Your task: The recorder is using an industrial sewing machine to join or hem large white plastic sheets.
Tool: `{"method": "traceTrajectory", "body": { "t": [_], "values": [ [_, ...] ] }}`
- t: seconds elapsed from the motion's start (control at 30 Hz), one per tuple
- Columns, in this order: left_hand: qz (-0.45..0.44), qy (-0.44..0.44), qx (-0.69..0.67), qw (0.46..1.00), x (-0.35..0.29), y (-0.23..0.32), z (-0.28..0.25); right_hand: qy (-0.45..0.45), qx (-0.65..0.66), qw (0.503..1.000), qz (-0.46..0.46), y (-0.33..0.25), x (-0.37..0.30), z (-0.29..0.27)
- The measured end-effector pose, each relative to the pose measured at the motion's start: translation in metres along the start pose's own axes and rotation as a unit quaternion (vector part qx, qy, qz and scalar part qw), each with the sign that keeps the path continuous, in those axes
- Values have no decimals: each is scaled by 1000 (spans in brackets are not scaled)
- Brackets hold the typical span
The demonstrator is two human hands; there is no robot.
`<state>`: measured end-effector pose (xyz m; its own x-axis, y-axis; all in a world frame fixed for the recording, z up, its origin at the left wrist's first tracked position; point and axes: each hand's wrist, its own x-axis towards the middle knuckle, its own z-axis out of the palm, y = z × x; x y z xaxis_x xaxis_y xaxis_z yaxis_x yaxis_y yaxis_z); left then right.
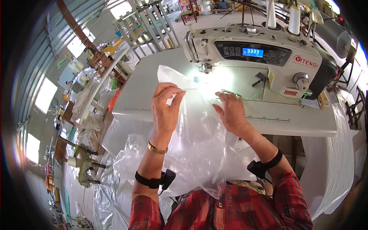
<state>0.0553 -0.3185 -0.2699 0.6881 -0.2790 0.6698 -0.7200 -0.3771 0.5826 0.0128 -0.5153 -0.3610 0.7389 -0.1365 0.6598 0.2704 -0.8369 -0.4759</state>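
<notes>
Clear white plastic sheeting point(199, 142) runs from my lap up onto the sewing machine's table, its top corner reaching left of the needle. My left hand point(166, 109) pinches the left edge of this sheeting between thumb and fingers. To the right of the needle area, my right hand point(232, 113) rests over the sheeting's right side, thumb apart from the bent fingers. A small dark thing with a green glint shows at those fingertips; its kind is unclear. The sewing machine point(249, 50) has a lit panel, and its bright lamp washes out the needle area.
White thread cones point(294, 21) stand behind the machine. A ruler scale point(268, 119) marks the front edge of the table point(138, 96). More plastic sheeting point(326, 168) hangs at the right. A grey slatted frame point(145, 30) stands beyond the table, and a cluttered bench point(99, 84) lies left.
</notes>
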Motion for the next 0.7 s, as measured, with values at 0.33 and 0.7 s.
{"method": "traceTrajectory", "body": {
  "t": [0.33, 0.7],
  "values": [
    [36, 182, 229, 956, 37, -81, 1, -93, -15, 995, 18, 16, 2, 28],
    [-138, -53, -169, 975, 19, -99, 1, -181, 395, 900, 43, 6, -113, -45]
  ]
}}
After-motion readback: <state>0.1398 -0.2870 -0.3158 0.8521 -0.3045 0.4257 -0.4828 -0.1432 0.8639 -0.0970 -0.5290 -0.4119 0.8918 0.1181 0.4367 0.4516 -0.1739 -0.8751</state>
